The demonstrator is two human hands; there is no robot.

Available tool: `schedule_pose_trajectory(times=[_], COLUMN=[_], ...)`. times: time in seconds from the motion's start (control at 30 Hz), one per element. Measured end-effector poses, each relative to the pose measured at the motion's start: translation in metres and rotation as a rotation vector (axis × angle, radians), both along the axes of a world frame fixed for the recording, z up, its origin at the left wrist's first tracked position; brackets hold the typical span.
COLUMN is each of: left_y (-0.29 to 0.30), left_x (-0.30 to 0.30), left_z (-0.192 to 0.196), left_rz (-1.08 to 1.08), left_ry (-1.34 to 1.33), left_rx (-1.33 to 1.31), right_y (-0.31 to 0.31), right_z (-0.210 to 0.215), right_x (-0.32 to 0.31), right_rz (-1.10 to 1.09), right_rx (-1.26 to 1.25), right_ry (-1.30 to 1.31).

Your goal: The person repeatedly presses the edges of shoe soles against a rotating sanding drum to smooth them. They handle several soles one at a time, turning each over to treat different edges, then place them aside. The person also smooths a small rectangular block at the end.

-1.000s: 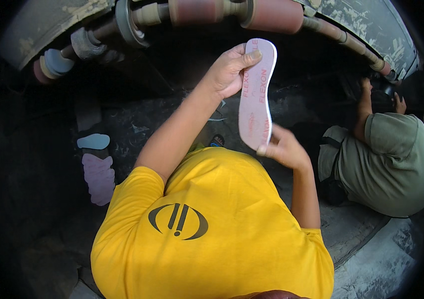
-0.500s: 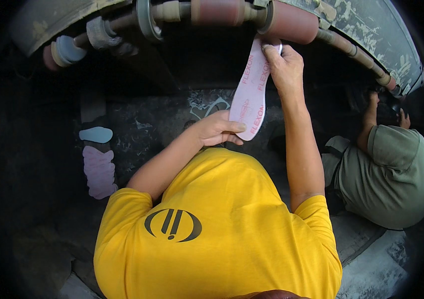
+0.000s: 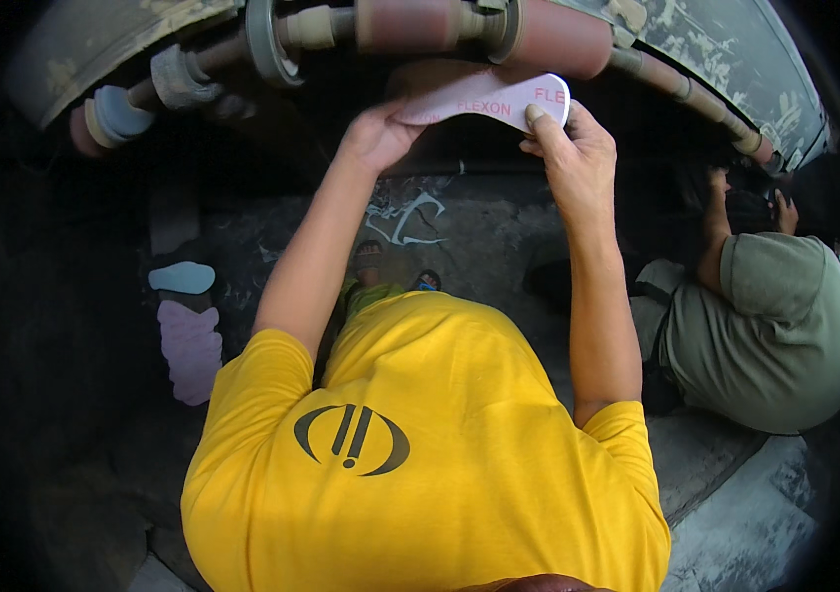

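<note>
Pink insole [image 3: 487,97] is held crosswise just below the reddish rollers [image 3: 565,41]; contact cannot be told. One end is pinched by the right hand [image 3: 574,148]; the other is grasped by the left hand [image 3: 378,138], this grip partly hidden. It should be light and bendable, best held near both ends.

Left hand [image 3: 378,140] and right hand [image 3: 581,153] hold a pink insole [image 3: 484,97]; red roller [image 3: 563,39] near.

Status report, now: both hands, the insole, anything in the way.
Left hand holding left end; right hand pinching right end. Pink insole crosswise. Red roller close by, contact unclear. No obstruction seen between hands.
</note>
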State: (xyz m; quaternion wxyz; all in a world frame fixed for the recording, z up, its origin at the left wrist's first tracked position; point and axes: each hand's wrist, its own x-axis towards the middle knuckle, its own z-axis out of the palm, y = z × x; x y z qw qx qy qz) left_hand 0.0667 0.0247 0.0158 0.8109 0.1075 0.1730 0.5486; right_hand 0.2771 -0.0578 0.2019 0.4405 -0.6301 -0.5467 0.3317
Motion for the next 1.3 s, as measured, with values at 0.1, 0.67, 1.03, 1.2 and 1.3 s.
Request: schedule_pose_trajectory(times=[0.1, 0.67, 1.03, 1.2, 1.3], left_y=[0.018, -0.238, -0.475, -0.529, -0.541], left_x=[0.025, 0.023, -0.325, -0.573, -0.772], left_z=[0.000, -0.012, -0.234, -0.350, -0.468], left_rz=[0.054, -0.251, 0.468, 0.902, 1.039], left_ry=[-0.063, -0.034, 0.493, 0.528, 0.509], left_rx=[-0.003, -0.102, -0.733, -0.897, -0.928], right_y=[-0.016, -0.213, -0.252, -0.253, -0.266], right_z=[0.010, -0.104, -0.253, -0.339, -0.451], right_x=[0.013, 0.011, -0.212, -0.313, -0.431], right_rz=[0.009, 0.359, 1.057, 0.972, 0.927], right_rx=[0.099, -0.373, -0.553, -0.875, -0.940], right_ry=[-0.140, 0.209, -0.598, -0.146, -0.056])
